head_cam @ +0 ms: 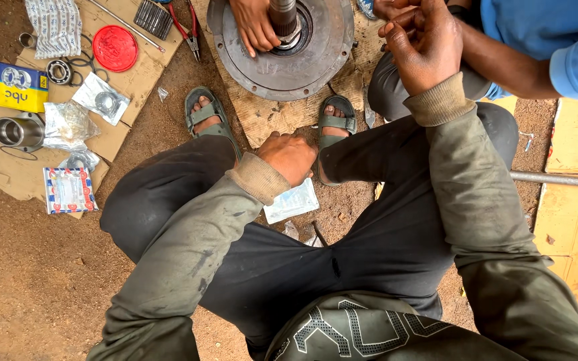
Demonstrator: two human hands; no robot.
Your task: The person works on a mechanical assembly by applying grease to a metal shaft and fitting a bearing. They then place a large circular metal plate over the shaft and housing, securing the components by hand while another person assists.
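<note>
Your left hand point(291, 155) rests curled and empty above a flat plastic packet point(292, 201) — your right hand point(420, 48), raised, pinches nothing I can make out.

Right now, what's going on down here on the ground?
A person squats on the dirt in sandals. Their left hand hangs low between the knees, closed loosely and holding nothing visible; their right hand is raised, touching a co-worker's hand. Another co-worker's hand rests on a large round metal housing lying on cardboard, beside its central shaft. Bearings, boxes, a red lid and pliers lie on cardboard at the left.
</note>
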